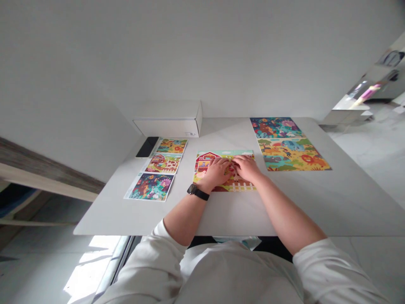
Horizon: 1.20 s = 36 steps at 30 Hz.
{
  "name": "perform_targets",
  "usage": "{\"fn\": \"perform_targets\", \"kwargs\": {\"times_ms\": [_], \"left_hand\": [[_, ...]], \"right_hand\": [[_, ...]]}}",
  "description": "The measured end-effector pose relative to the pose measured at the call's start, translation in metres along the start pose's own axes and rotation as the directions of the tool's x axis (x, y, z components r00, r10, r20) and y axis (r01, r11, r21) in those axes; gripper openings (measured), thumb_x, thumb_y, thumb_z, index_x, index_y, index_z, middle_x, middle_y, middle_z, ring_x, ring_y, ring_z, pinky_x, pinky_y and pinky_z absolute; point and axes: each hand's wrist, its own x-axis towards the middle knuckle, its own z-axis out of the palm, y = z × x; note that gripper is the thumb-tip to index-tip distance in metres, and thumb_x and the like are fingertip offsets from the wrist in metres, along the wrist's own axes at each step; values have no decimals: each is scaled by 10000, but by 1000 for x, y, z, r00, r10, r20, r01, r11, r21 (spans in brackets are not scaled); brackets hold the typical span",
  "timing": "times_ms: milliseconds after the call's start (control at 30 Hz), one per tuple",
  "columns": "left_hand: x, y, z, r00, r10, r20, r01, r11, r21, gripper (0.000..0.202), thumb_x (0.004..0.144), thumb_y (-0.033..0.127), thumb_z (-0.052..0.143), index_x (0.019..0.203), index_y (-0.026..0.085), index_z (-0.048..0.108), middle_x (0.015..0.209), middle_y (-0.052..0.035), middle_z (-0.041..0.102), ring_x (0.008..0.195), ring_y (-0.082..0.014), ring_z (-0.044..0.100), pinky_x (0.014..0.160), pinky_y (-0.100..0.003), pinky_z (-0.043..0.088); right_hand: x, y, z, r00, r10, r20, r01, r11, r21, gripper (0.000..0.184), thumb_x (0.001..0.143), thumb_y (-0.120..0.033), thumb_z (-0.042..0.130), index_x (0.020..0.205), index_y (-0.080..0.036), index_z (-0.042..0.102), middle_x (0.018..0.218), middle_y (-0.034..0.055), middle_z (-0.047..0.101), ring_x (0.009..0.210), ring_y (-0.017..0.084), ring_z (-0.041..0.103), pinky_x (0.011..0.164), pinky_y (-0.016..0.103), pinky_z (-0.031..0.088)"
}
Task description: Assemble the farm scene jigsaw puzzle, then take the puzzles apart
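Observation:
A farm picture that looks like a jigsaw puzzle (234, 187) lies flat on the white table in front of me. It has a red barn at upper left and a white fence along the bottom. My left hand (217, 172), with a black watch (198, 191) on the wrist, rests on its middle with fingers laid out over the surface. Close beside it, my right hand (247, 167) lies on the picture's right half, its fingers bent slightly and reaching toward the left ones. Both hands hide the picture's centre, and neither grasps anything I can see.
Three small picture sheets (152, 186) line the table's left side, by a dark phone (147, 147). A white box (167, 126) stands against the wall. At right lie a safari picture (292, 155) and a dark, colourful animal picture (275, 127). The table (348, 202) has a near edge before me.

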Motion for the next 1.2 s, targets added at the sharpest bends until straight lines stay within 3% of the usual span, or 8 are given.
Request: {"fn": "perform_targets", "kwargs": {"times_ms": [333,533,600,700,833,933,1067,1200], "left_hand": [[-2,4,-1,1000,3,4,-3,1000,-9,449,985,321,681,1433,302,700,1539,-83,655,1491,-303,523,1344,-570,284],[-7,12,-12,989,-88,-118,84,996,-33,474,977,388,731,1443,311,698,1625,-108,575,1526,-341,494,1315,-592,345],[-15,8,-24,993,-86,-85,82,995,-49,459,989,412,721,1433,300,703,1618,-114,580,1508,-338,521,1290,-574,394],[-37,-5,-41,998,13,62,-8,997,-71,497,961,432,759,1434,287,701,1559,-109,635,1483,-328,556,1279,-545,433],[-83,-24,-55,999,42,2,-42,999,-27,481,976,354,738,1449,287,688,1557,-121,632,1473,-333,571,1259,-553,472],[-109,-33,-56,998,54,-31,-54,998,-28,433,1001,357,698,1434,371,696,1567,-69,631,1474,-323,581,1248,-557,498],[-118,-37,-52,998,58,-8,-58,997,-46,425,967,339,721,1391,360,731,1536,-60,671,1436,-326,623,1236,-562,513],[-104,-38,-49,1000,27,8,-27,999,-33,321,986,319,682,1290,364,774,1491,-37,706,1401,-292,649,1211,-524,538]], "right_hand": [[-4,-9,-4,999,22,31,-20,999,-40,379,1009,-169,602,1336,-228,784,1478,110,711,1316,297,659,1198,463,476],[-6,-14,-19,998,30,52,-27,998,-56,336,1017,-185,622,1304,-214,794,1485,157,691,1356,323,643,1204,486,477],[-15,-13,-32,996,44,72,-39,997,-59,366,1008,-195,643,1350,-214,773,1506,165,670,1370,333,635,1202,492,485],[-44,-10,-48,993,40,107,-34,998,-55,460,979,-247,710,1438,-227,720,1492,160,668,1362,347,639,1190,507,504],[-97,-4,-53,994,-42,100,40,999,25,440,952,-250,752,1390,-290,748,1471,130,671,1361,335,645,1192,524,513],[-121,-1,-47,993,-74,96,65,993,95,458,932,-200,754,1375,-313,759,1448,109,684,1320,313,668,1178,519,532],[-123,2,-41,996,-81,47,76,992,103,454,925,-132,701,1314,-347,796,1374,81,721,1260,296,686,1147,514,553],[-109,6,-41,996,-74,42,71,995,71,443,919,-112,676,1279,-329,815,1345,85,734,1229,294,696,1122,497,565]]}}
